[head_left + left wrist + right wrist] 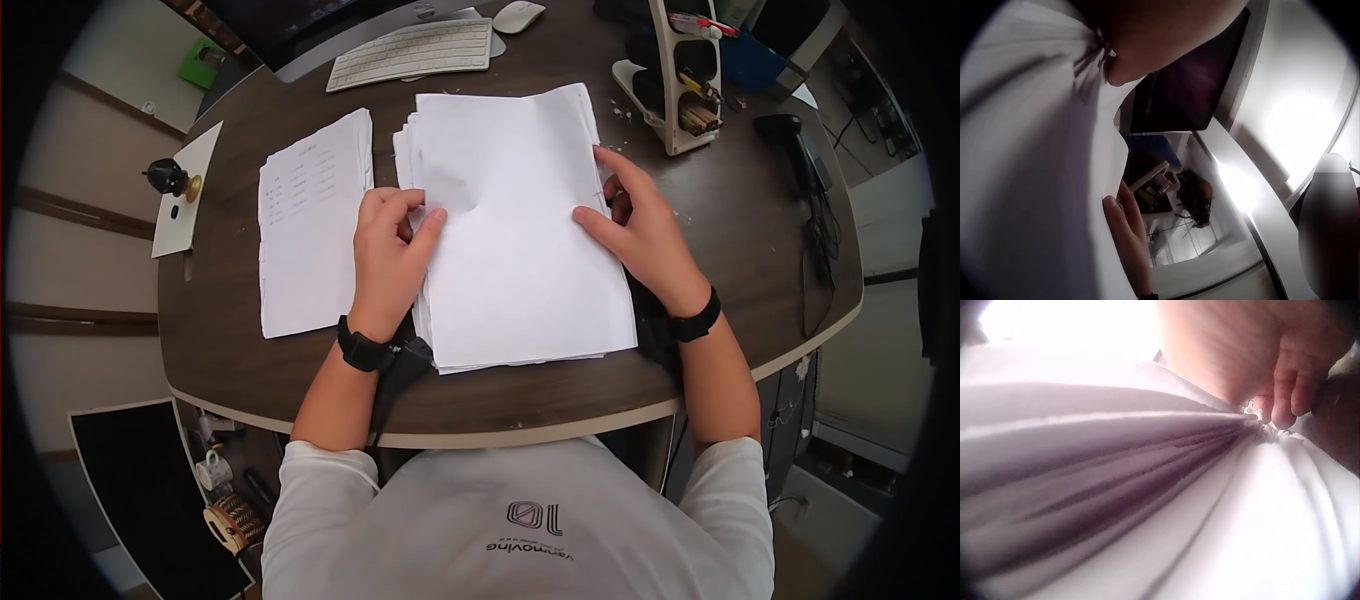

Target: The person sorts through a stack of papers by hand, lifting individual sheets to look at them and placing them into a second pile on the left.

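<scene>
A thick stack of white paper (520,260) lies in front of me on the desk, its sheets unevenly aligned at the left and lower edges. My left hand (388,255) grips the left edge, thumb over the top sheet and fingers curled at the side. On the opposite edge my right hand (650,230) holds the stack, with its thumb on top. In the right wrist view, the paper edges (1166,481) fan and bend beside the hand (1235,350). The left wrist view shows similar creased layers (1035,125) under the left hand (1172,37).
Left of the stack is a smaller pile of printed sheets (315,240). Behind stand a keyboard (410,58), a mouse (519,16) and a monitor. A pen organizer (690,90) and a black handheld device (795,150) with a cable occupy the right side.
</scene>
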Action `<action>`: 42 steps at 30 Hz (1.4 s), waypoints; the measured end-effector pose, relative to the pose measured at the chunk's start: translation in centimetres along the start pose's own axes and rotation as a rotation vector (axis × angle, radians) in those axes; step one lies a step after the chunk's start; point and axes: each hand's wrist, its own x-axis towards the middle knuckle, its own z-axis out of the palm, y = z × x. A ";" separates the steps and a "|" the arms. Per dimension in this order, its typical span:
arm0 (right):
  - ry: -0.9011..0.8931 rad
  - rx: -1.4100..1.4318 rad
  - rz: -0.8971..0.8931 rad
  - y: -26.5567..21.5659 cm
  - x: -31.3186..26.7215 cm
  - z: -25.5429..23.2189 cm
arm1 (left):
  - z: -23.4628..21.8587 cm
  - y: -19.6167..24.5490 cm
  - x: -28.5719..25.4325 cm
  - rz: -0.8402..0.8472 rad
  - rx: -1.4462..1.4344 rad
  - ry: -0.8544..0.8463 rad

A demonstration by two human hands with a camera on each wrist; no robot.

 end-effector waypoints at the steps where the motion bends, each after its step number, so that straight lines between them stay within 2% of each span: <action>1: 0.000 0.004 0.003 0.1 0.0 0.0 | -0.1 0.2 -0.1 0.037 -0.032 0.006; 4: 0.001 0.020 -0.007 0.1 0.0 -0.1 | -1.0 1.0 -0.1 0.048 -0.149 0.035; 6: -0.001 0.055 0.005 0.1 0.1 -0.2 | -2.5 0.8 -0.1 -0.148 -0.383 0.049; 8: 0.004 0.100 0.025 0.2 0.3 -0.3 | -6.0 0.5 0.9 -0.234 -0.460 0.152; 10: 0.010 0.087 0.031 0.6 0.2 -0.2 | -10.3 -2.1 2.1 -0.239 -0.590 0.248; 12: 0.015 0.091 0.034 0.8 0.3 -0.2 | -14.4 -4.9 2.6 -0.241 -0.447 0.396; 14: 0.004 0.093 0.048 0.7 0.3 -0.2 | -17.4 -7.9 2.8 -0.284 -0.367 0.435; 16: 0.012 0.092 0.053 0.9 0.3 -0.2 | -19.7 -12.2 3.0 -0.325 -0.345 0.399; 18: 0.009 0.087 0.063 0.8 0.5 0.0 | -20.0 -14.5 3.0 -0.377 -0.323 0.365; 20: -0.002 0.094 0.086 0.3 0.6 -0.2 | -19.2 -15.7 2.6 -0.420 -0.167 0.263; 22: -0.014 0.100 0.093 0.2 0.5 0.0 | -17.9 -16.5 2.3 -0.424 -0.125 0.280; 24: -0.011 0.061 0.079 0.2 0.6 0.0 | -17.1 -16.6 2.4 -0.369 0.112 0.228; 28: -0.004 0.098 0.093 0.9 0.4 0.0 | -16.3 -16.1 2.5 -0.341 0.309 0.259; 30: -0.010 0.056 0.034 0.4 0.5 -0.1 | -16.4 -16.9 2.4 -0.338 0.304 0.281; 32: -0.023 0.033 0.033 0.0 0.4 -0.2 | -16.3 -16.0 2.1 -0.216 0.516 0.353; 33: -0.034 0.004 0.033 -0.2 0.4 -0.3 | -16.2 -15.0 2.1 -0.213 0.504 0.346; 35: -0.038 -0.019 0.044 -0.1 0.4 -0.4 | -15.8 -12.1 2.0 -0.103 0.551 0.472; 36: -0.043 -0.045 0.010 0.1 0.3 -0.4 | -15.6 -10.3 1.8 -0.095 0.552 0.459; 38: -0.031 -0.068 -0.008 0.3 0.2 -0.4 | -14.0 -6.4 1.1 0.049 0.425 0.437; 39: -0.039 -0.049 0.002 0.1 0.3 -0.4 | -12.9 -4.7 0.6 0.152 0.347 0.393; 40: -0.050 -0.031 0.009 0.0 0.3 -0.4 | -11.6 -3.1 0.2 0.159 0.343 0.383; 42: -0.048 -0.021 0.015 0.0 0.2 -0.4 | -9.1 0.1 -0.6 0.177 0.167 0.073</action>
